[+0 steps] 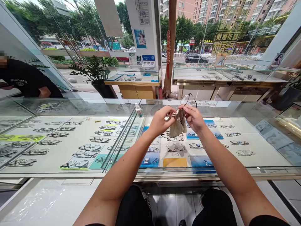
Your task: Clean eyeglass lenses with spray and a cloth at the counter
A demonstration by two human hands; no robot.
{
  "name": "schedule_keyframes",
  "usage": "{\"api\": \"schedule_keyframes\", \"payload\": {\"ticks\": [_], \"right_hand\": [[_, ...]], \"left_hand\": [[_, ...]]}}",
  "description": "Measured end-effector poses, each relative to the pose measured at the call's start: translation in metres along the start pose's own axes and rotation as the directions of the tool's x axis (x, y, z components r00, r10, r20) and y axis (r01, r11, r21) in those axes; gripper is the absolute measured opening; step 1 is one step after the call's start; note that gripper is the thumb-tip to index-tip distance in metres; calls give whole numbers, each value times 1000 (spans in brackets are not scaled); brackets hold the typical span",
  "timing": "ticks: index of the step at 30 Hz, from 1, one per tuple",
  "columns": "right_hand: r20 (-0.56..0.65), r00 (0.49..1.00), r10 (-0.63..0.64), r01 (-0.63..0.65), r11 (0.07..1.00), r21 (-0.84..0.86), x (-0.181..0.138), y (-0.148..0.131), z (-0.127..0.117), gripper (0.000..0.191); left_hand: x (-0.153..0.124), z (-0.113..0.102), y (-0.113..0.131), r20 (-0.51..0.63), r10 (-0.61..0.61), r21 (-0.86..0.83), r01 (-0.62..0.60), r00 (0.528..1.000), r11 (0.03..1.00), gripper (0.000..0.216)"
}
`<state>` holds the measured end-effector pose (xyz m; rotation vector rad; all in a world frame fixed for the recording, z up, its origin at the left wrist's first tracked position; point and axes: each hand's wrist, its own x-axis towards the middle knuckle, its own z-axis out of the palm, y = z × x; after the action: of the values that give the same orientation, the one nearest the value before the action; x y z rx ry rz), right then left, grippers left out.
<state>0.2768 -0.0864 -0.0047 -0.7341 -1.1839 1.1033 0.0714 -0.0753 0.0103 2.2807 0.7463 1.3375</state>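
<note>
Over the glass counter, my left hand pinches a beige cloth that hangs down from the fingers. Close beside it, my right hand holds a pair of eyeglasses with a thin dark frame. One lens and rim stick up above the right fingers, while the other part of the frame is by the cloth and partly hidden. Both hands are closed and nearly touch. To the left of them, a small white spray bottle stands on the counter top.
Under the glass of the display counter lie rows of eyeglasses. An open white drawer with clear plastic sits at lower left. A person in black is at far left. Further showcases and a potted plant stand beyond.
</note>
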Motion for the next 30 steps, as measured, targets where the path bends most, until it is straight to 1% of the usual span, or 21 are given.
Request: {"api": "schedule_keyframes", "payload": {"ticks": [5, 9, 11, 14, 16, 21, 23, 25, 27, 30], "right_hand": [[3, 1000, 6, -6, 1000, 11, 0, -1, 1, 39], [19, 1000, 19, -20, 999, 42, -1, -2, 1, 37], [23, 999, 31, -32, 998, 49, -1, -2, 0, 37], [20, 998, 59, -60, 997, 56, -1, -2, 0, 40], [26, 997, 71, -73, 994, 80, -2, -2, 2, 41], [66, 994, 87, -96, 985, 141, -4, -5, 5, 39], [67, 994, 85, -95, 982, 164, -4, -5, 4, 39], [56, 995, 86, -95, 979, 180, -2, -6, 2, 40], [39, 995, 95, -100, 976, 193, -1, -7, 0, 41], [16, 995, 99, -101, 971, 215, 1, -8, -2, 40]], "left_hand": [[0, 1, 4, -3, -14, -87, 13, 1000, 996, 13], [0, 0, 6, 40, -21, -194, 29, 999, 981, 14], [0, 0, 6, 67, -54, -273, 70, 996, 959, 23], [1, 3, 1, 106, -148, -402, 179, 983, 898, 41], [1, 6, -3, 127, -195, -455, 232, 973, 860, 48], [2, 8, -8, 166, -256, -504, 305, 952, 808, 47], [2, 7, -8, 195, -255, -516, 320, 947, 794, 47], [1, 6, -7, 220, -225, -511, 308, 949, 802, 46], [0, 5, -6, 211, -171, -473, 254, 962, 844, 40], [-2, 4, -4, 120, -62, -321, 98, 991, 942, 20]]}}
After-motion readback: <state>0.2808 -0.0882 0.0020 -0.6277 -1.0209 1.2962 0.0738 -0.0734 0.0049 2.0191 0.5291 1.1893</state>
